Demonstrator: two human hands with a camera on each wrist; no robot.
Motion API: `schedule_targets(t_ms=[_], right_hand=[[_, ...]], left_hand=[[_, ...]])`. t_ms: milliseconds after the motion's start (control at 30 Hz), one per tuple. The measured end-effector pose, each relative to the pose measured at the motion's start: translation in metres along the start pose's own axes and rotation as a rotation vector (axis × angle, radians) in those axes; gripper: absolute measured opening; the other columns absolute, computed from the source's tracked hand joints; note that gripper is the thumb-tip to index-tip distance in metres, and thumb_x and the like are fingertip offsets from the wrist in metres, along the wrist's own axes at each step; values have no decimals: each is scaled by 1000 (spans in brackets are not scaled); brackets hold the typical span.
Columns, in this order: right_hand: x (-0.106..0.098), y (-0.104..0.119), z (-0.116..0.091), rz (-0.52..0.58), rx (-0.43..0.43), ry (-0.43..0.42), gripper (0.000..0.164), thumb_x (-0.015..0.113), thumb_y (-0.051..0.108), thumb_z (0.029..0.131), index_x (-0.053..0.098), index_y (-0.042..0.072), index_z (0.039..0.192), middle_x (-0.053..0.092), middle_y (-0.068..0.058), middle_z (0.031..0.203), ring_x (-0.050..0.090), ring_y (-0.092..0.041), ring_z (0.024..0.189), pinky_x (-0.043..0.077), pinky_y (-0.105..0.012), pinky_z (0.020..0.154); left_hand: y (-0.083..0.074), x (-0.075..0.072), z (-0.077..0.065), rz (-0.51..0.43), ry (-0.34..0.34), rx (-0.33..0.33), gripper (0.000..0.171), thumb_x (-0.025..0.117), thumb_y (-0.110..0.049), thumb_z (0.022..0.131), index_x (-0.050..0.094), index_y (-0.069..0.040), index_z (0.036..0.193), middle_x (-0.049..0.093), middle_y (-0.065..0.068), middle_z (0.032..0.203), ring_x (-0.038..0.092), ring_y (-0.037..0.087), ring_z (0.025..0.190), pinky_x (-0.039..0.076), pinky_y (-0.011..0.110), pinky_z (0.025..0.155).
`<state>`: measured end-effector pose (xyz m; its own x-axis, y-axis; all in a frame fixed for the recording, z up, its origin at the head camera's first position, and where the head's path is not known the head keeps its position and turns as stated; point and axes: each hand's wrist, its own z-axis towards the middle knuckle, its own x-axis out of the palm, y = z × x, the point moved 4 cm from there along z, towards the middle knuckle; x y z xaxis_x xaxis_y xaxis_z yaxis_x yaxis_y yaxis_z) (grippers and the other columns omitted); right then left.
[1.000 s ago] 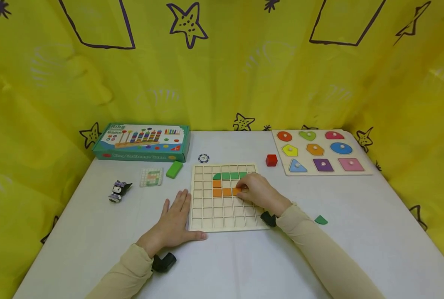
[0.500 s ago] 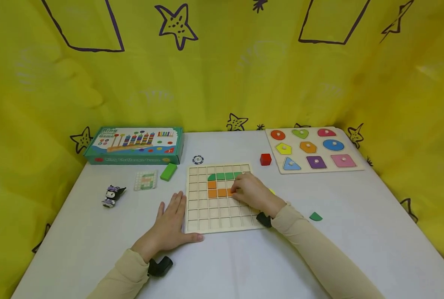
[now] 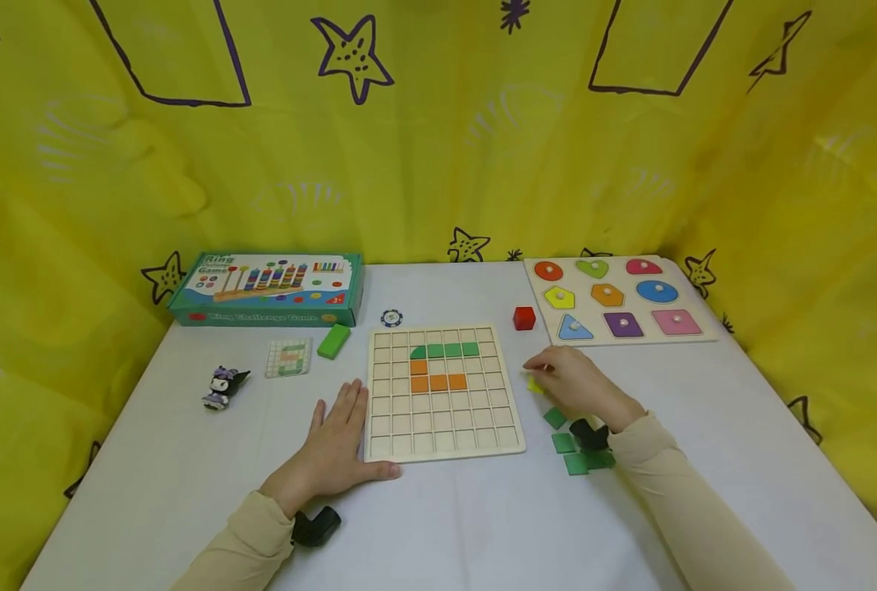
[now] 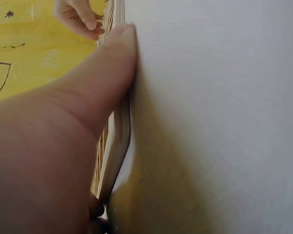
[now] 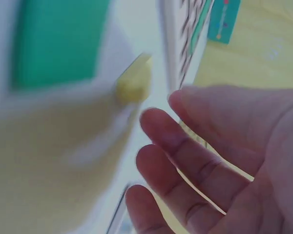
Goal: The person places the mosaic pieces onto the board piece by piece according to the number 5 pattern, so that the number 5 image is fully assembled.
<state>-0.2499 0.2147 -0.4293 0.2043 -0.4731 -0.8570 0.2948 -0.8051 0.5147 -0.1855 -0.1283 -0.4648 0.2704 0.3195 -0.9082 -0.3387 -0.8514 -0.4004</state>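
My left hand (image 3: 331, 447) lies flat at the left edge of the wooden grid board (image 3: 442, 423), fingers along the side and thumb (image 4: 107, 68) against its front corner. Green tiles (image 3: 453, 350), one with a rounded corner, make a row in the board's upper part. Orange tiles (image 3: 438, 382) form an L below them. To the right of the board my right hand (image 3: 575, 379) hovers with loosely bent fingers (image 5: 171, 131) and holds nothing. Right beside its fingertips is a yellow piece (image 3: 534, 384). Loose green tiles (image 3: 575, 465) lie under and near the right wrist.
A pattern card (image 3: 288, 358), green block (image 3: 333, 341) and figurine (image 3: 223, 387) lie at left, before a game box (image 3: 264, 289). A poker chip (image 3: 392, 318) and red cube (image 3: 524, 318) sit behind the board. A knobbed shape puzzle (image 3: 619, 300) lies at back right.
My right hand has left the board and moved right toward the yellow piece. Behind it, a third orange tile in the lower row now shows fully. The left hand stays put.
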Motion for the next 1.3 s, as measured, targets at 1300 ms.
schedule_targets(t_ms=[1300], right_hand=[[26, 62, 35, -91, -103, 83, 21, 76, 14, 87, 73, 0, 102, 66, -3, 91, 58, -19, 84, 49, -36, 80]], left_hand=[[-1, -1, 1, 5, 3, 4, 129, 64, -78, 72, 12, 10, 152, 7, 25, 159, 2, 37, 146, 0, 64, 109]])
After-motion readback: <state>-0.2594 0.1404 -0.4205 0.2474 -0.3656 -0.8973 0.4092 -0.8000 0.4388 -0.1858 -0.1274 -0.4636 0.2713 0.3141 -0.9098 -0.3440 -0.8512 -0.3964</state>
